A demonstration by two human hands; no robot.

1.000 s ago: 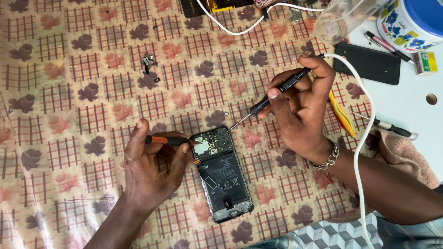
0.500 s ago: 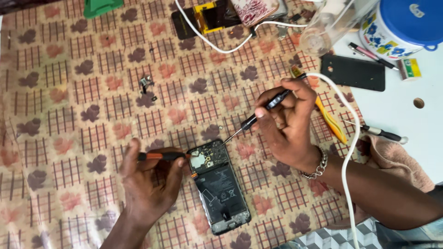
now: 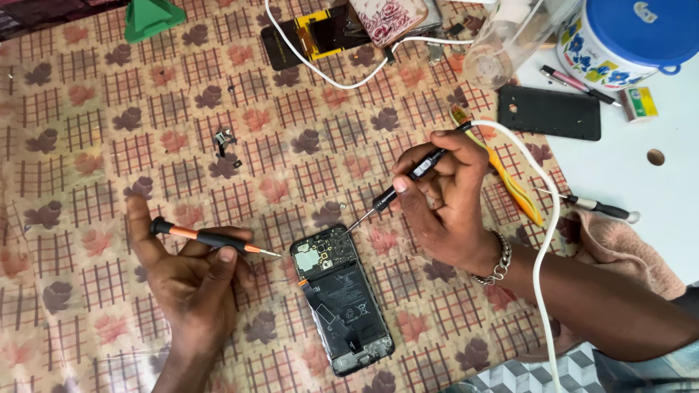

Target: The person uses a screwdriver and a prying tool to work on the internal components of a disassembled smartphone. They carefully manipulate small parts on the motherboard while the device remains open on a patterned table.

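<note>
The left hand [image 3: 193, 280] lies low on the desk, near its front edge, with the wrist coming up from below. Its fingers are curled and closed around an orange and black screwdriver [image 3: 211, 239]. The thumb sticks up at the handle's end. The thin tip points right and stops just beside the top left corner of the opened phone [image 3: 341, 298].

The right hand [image 3: 444, 204] comes in from the right side, with a silver bracelet [image 3: 496, 260] on the wrist. Its fingers pinch a black screwdriver [image 3: 404, 182], held on a slant. The tip points down and left and comes to the top right corner of the phone. I cannot tell if it touches.

The phone lies flat between the two hands, near the front middle of the desk, with its back off and its inner parts showing.

There are two screwdrivers in the hands and one more black tool [image 3: 601, 209] lying at the right edge. One white cable [image 3: 542, 240] runs over the right arm. One black phone back cover [image 3: 550, 113] lies toward the far right. One small metal part [image 3: 224, 140] lies alone to the far left of the phone. One green cone [image 3: 151, 17] sits at the far edge. One tub with a blue lid [image 3: 630, 33] stands in the far right corner.
</note>
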